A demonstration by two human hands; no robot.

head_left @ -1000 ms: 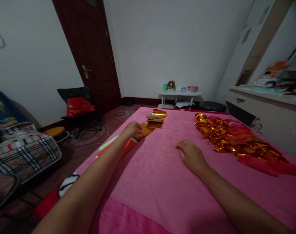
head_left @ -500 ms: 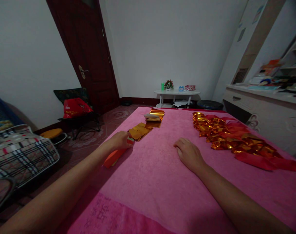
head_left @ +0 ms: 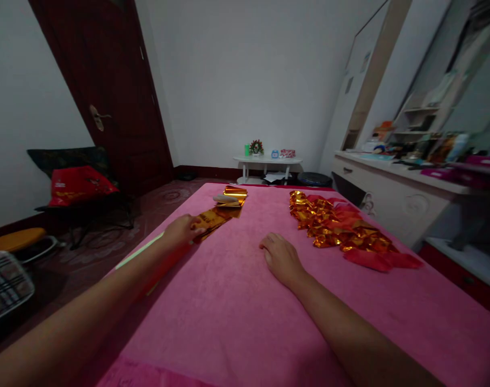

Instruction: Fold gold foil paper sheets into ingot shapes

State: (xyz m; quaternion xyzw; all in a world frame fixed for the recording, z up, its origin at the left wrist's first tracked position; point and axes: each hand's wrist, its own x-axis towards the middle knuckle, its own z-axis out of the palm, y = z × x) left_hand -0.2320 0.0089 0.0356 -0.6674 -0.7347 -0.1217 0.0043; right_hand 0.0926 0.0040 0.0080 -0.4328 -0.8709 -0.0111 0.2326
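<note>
The gold paper (head_left: 213, 219) lay on the far left of the pink cover (head_left: 229, 295), a dull-gold layered stack with dark marks on top, its edges slightly uneven. The left hand (head_left: 182, 230) reached over its near end, fingertips touching it; whether the grip was pinched on it I could not tell. Beyond lay one shiny gold roll (head_left: 236, 193) and one grey oval object (head_left: 223, 199). Orange-red paper (head_left: 168, 267) and a pale green strip (head_left: 140, 250) showed around the left forearm. The right hand (head_left: 282, 259) rested palm down, fingers loosely bent, its underside hidden, so its grip could not be told. To its right spread one crumpled gold and red heap (head_left: 329, 223). At far left, one red bag (head_left: 81, 185) sat on a dark chair (head_left: 39, 161), its contents hidden. The far white counter (head_left: 239, 159) held four things: a green cylinder (head_left: 247, 150), a potted red-flecked plant (head_left: 256, 146), a blue clock (head_left: 274, 154) and a patterned box (head_left: 287, 153).
</note>
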